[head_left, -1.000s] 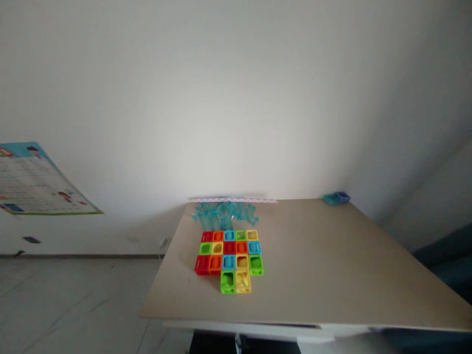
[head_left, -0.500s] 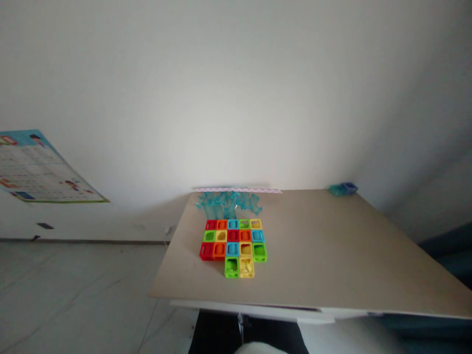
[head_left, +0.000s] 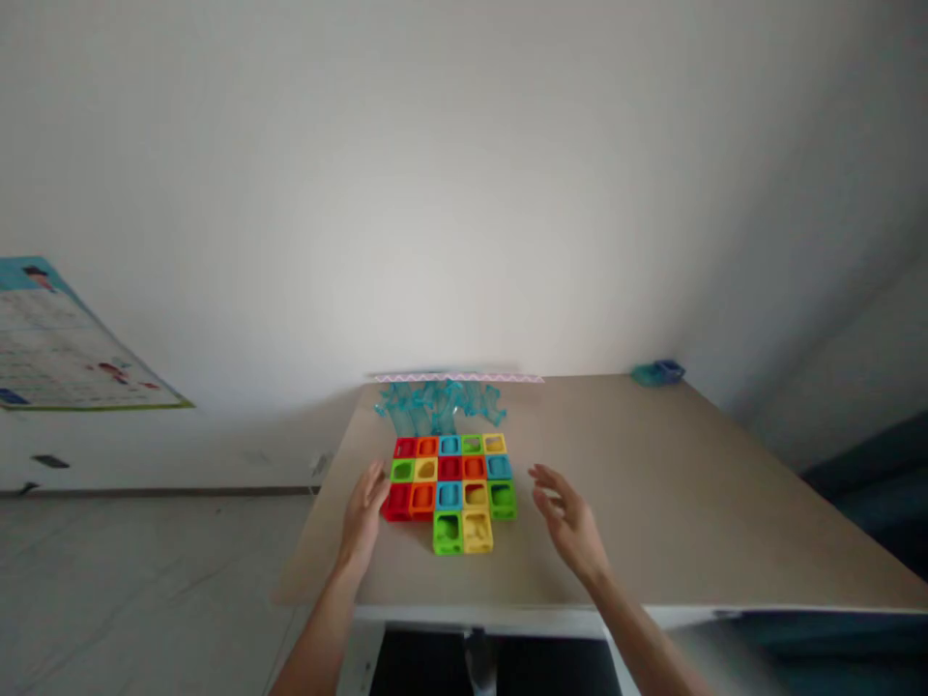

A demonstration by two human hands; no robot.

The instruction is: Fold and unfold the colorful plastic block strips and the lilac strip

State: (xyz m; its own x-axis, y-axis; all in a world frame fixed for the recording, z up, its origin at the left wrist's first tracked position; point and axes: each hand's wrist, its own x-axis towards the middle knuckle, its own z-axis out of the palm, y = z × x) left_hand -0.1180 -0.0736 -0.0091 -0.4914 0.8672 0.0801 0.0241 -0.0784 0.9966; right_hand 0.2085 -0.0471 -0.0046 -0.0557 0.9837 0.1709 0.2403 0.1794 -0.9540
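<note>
Several square plastic block frames [head_left: 450,468] in red, orange, yellow, green and blue lie side by side in rows on the table. Two of them, a green one [head_left: 448,533] and a yellow one [head_left: 478,532], form a short row nearest the front edge. My left hand [head_left: 363,512] is at the left side of the blocks, its fingers stretched out close to the red ones; whether it touches them I cannot tell. To the right, my right hand [head_left: 566,512] is held apart from the blocks, empty, with fingers spread and slightly bent.
Clear turquoise pieces [head_left: 439,406] lie in a heap behind the blocks. A pink patterned strip [head_left: 456,378] runs along the wall. Teal and dark blue objects [head_left: 657,373] sit at the table's back right. A poster [head_left: 79,338] hangs on the wall at left.
Both hands have come into view from below, one on each side of the blocks. The whole scene has shifted slightly left in the picture; the blocks keep the same layout.
</note>
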